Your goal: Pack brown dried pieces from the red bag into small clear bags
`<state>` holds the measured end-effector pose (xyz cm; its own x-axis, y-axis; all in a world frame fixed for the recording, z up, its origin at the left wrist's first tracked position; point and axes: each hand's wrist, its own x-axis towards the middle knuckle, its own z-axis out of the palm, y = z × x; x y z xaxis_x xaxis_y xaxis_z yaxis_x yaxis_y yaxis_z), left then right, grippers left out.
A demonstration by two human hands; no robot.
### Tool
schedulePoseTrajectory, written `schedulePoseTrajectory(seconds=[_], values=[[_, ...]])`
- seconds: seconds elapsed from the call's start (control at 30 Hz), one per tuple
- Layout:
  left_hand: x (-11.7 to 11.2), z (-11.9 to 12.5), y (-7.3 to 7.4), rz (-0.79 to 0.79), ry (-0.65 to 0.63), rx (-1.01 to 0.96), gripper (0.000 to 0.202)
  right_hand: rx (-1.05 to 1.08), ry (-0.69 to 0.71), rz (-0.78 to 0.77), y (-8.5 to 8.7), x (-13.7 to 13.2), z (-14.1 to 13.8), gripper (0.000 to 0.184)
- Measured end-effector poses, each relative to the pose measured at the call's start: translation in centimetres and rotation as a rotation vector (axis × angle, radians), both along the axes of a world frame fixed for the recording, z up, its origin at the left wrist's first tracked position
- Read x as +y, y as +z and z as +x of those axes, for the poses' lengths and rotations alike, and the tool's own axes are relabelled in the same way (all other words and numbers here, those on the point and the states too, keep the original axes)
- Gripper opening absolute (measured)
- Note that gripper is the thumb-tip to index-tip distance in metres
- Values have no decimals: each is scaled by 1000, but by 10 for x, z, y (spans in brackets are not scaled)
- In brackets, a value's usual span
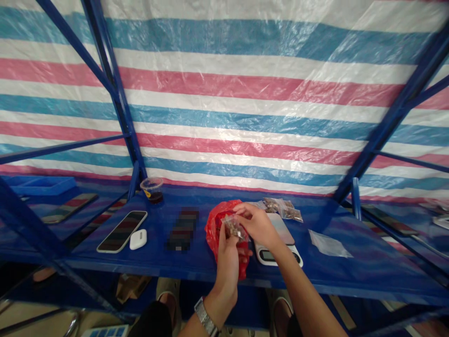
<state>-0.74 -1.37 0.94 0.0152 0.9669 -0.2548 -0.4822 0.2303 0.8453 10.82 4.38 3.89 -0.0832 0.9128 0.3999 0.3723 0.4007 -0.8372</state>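
Observation:
A small clear zip bag [234, 228] with brownish bits inside is held between both hands, above an open red plastic bag [214, 224]. My left hand [228, 250] grips the zip bag from below and the left. At its upper right edge, the fingers of my right hand [257, 223] are pinched on the same bag. Just right of the red bag is a white kitchen scale [286, 234], partly hidden by my right forearm. Behind the scale lie several filled zip bags [289, 208]. A flat clear bag [329, 244] rests to the right.
Left on the blue shelf [217, 271] are a phone [122, 231], a white earbud case [138, 239], a blurred dark object [183, 229] and a plastic cup [153, 190] of dark liquid. Blue metal posts [117, 93] flank the space, with a striped sheet [245, 112] behind.

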Motion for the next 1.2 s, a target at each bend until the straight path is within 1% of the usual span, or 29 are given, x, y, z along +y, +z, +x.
schedulePoseTrajectory(seconds=[0.1,0.2,0.27,0.37,0.47,0.53,0.57,0.63,0.7,0.77,0.83,0.97,1.07,1.2], values=[[-2,-3,3,48,-9,125,83,36,41,-4,6,-2,17,20],[-8,-6,6,216,34,239,75,14,51,-32,13,-7,30,24],[-12,-6,7,333,39,287,68,-1,51,-42,17,-10,37,24],[-15,-6,6,449,32,354,68,59,16,-22,22,-14,48,27],[-16,-4,4,491,42,424,70,141,-113,-19,18,-12,72,33],[-15,-3,3,510,54,481,69,110,-217,-53,8,-9,93,35],[-15,-3,3,523,58,512,67,56,-277,-76,2,-7,104,33],[-15,-3,2,551,62,573,64,-117,-430,-119,-12,-4,122,26],[-15,-2,1,584,62,624,63,-295,-560,-158,-24,-2,133,23],[-16,-1,-1,621,57,664,62,-399,-614,-187,-31,-1,137,23],[-17,1,-2,661,54,708,60,-427,-632,-194,-31,-2,139,23],[-20,2,-4,777,57,791,55,-424,-726,-178,-22,-7,140,25],[-21,2,-5,825,-4,846,49,-424,-764,-163,-16,-11,143,24],[-21,2,-6,816,-93,892,44,-435,-770,-147,-16,-15,145,23]])
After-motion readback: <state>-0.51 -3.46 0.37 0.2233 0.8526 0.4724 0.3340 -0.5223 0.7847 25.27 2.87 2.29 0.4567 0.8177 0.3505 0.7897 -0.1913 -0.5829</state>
